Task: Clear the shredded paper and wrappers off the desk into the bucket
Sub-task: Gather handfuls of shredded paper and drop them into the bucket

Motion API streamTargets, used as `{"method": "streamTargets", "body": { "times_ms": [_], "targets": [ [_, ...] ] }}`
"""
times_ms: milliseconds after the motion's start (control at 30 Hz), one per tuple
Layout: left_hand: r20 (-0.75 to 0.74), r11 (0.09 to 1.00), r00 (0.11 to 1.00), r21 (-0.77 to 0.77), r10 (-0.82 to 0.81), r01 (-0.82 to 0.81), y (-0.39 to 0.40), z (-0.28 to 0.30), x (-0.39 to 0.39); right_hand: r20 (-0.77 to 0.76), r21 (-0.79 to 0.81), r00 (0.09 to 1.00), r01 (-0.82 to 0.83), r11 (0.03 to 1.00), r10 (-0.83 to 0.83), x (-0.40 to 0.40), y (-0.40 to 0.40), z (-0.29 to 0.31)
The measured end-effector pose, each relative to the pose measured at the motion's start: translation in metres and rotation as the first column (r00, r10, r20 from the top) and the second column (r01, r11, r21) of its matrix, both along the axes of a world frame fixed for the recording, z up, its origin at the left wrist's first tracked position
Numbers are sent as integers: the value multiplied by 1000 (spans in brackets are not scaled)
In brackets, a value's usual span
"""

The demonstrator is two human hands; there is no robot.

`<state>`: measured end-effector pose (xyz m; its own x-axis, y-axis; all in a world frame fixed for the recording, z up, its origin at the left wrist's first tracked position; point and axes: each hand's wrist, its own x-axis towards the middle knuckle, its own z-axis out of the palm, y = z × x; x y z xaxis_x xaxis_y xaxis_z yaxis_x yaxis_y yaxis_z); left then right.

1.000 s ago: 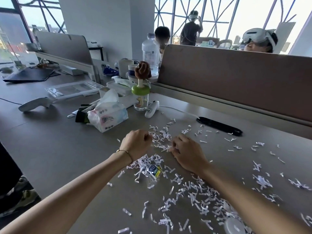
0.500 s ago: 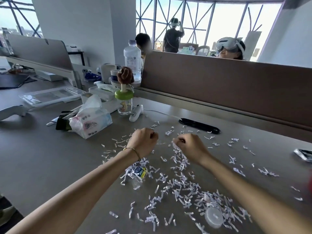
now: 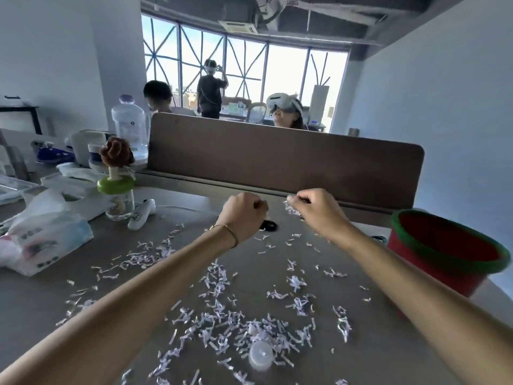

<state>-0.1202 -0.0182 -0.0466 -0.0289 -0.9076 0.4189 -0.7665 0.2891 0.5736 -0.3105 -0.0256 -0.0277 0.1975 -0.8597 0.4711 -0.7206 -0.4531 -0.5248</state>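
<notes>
White shredded paper (image 3: 222, 326) lies scattered over the grey desk (image 3: 41, 298), thickest near the front. A small round white lid (image 3: 260, 354) sits among the shreds. My left hand (image 3: 244, 215) is raised above the desk in a fist; what it holds is hidden. My right hand (image 3: 319, 211) is also lifted, fingers pinched on a small clump of shreds, with a few bits hanging from it. A red bucket (image 3: 447, 251) with a green rim stands at the desk's right, to the right of my right hand, its mouth open toward me.
A tissue pack (image 3: 41, 243), a jar with a green lid (image 3: 118, 195), a white thermometer-like device (image 3: 141, 213) and a water bottle (image 3: 129, 126) crowd the left. A brown divider panel (image 3: 277, 159) runs along the desk's back. People sit and stand beyond it.
Both hands have risen off the desk with gathered shreds and moved right. The view has swung up and right, bringing the red bucket into sight.
</notes>
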Motion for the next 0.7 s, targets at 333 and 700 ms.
{"method": "streamTargets", "body": {
  "times_ms": [333,700],
  "targets": [
    [-127,970,962,-9,-242,243,-33,49,-136,34,-57,968,249,967,-247,-137,9,52],
    [-151,930,919,-8,-365,368,-43,58,-241,34,79,921,385,919,-389,-239,10,40]
  ]
}}
